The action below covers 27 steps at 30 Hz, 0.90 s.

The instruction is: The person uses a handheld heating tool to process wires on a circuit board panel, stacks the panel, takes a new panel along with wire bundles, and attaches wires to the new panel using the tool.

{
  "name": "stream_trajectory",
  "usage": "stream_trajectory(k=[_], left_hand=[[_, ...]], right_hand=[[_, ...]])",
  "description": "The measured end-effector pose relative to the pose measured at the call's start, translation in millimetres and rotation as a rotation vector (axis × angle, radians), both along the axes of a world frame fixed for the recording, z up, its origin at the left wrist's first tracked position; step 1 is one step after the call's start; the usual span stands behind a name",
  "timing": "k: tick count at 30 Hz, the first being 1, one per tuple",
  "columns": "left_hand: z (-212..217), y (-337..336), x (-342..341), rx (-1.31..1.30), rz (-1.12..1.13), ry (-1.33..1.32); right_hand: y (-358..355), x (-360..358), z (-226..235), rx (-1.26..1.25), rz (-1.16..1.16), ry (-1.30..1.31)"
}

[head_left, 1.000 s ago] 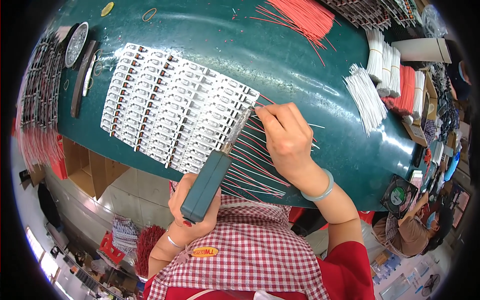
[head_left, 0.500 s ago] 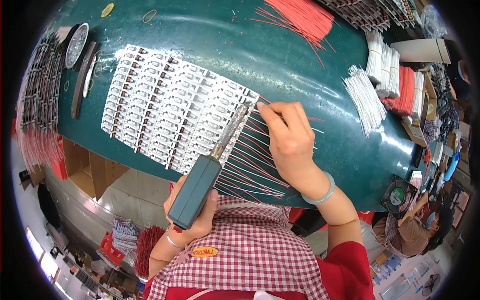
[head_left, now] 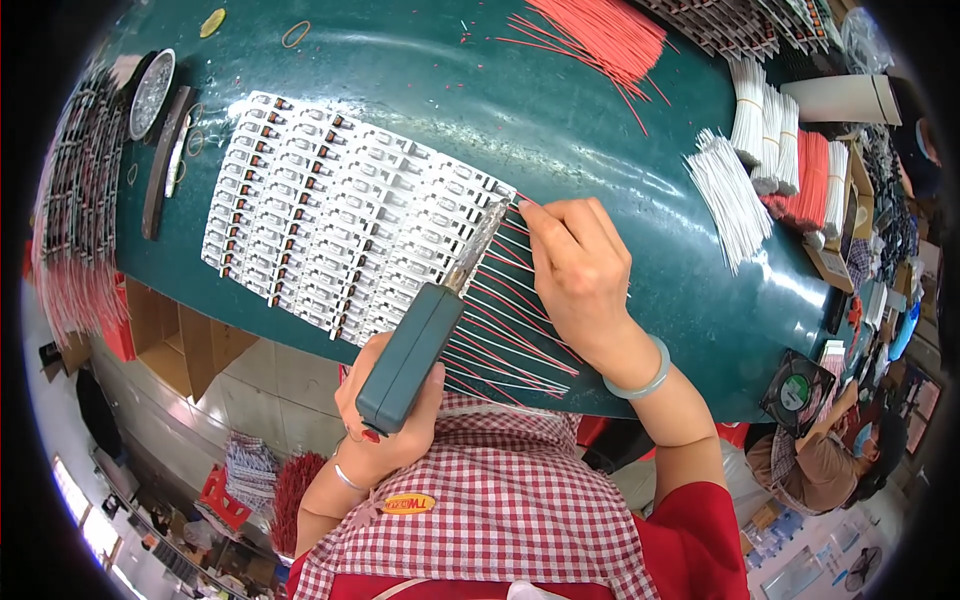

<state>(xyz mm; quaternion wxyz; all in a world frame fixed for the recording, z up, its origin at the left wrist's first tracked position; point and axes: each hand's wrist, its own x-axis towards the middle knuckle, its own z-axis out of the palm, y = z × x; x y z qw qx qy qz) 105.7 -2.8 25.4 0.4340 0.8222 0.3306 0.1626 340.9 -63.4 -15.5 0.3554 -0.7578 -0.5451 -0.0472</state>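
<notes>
My left hand [head_left: 392, 400] is wrapped round the dark green handle of a soldering iron [head_left: 413, 352]. The iron's silvery barrel slants up over the right edge of a white panel of small circuit boards [head_left: 345, 215], its tip near the panel's upper right corner. Just right of that corner, my right hand [head_left: 582, 270] pinches a thin red wire [head_left: 522, 198] between thumb and forefinger. Below the pinch, a row of red and white wires [head_left: 515, 340] fans out from the panel's right edge toward me; part of it is hidden by the iron and my right hand.
Loose red wires [head_left: 600, 45] lie at the table's far side. White wire bundles [head_left: 728, 200] and a red bundle [head_left: 808, 185] are at the right. On the left stand a dish [head_left: 153, 95], a dark bar [head_left: 166, 165] and stacked wired boards [head_left: 80, 200]. A co-worker [head_left: 820, 460] sits at the right.
The soldering iron has moved up and to the right, its barrel now closer to the panel's right edge. My right hand has shifted slightly, its fingertips still by the panel's upper right corner.
</notes>
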Motion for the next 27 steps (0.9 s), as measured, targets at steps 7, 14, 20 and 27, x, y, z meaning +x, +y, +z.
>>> stream_trajectory(k=[7, 14, 20, 27], left_hand=[[2.2, 0.8, 4.1, 0.017, -0.018, -0.015], [-4.3, -6.7, -12.5, -0.111, 0.089, -0.018], [-10.8, -6.8, -23.9, 0.02, 0.043, -0.073], [-6.4, -13.0, -30.4, -0.029, 0.085, -0.044]], right_hand=[[0.4, -0.7, 0.2, -0.019, -0.009, -0.02], [1.9, -1.4, 0.8, -0.012, -0.015, -0.031], [1.5, -1.9, 0.8, -0.016, -0.027, -0.051], [1.9, -0.8, -1.1, -0.001, -0.007, -0.086]])
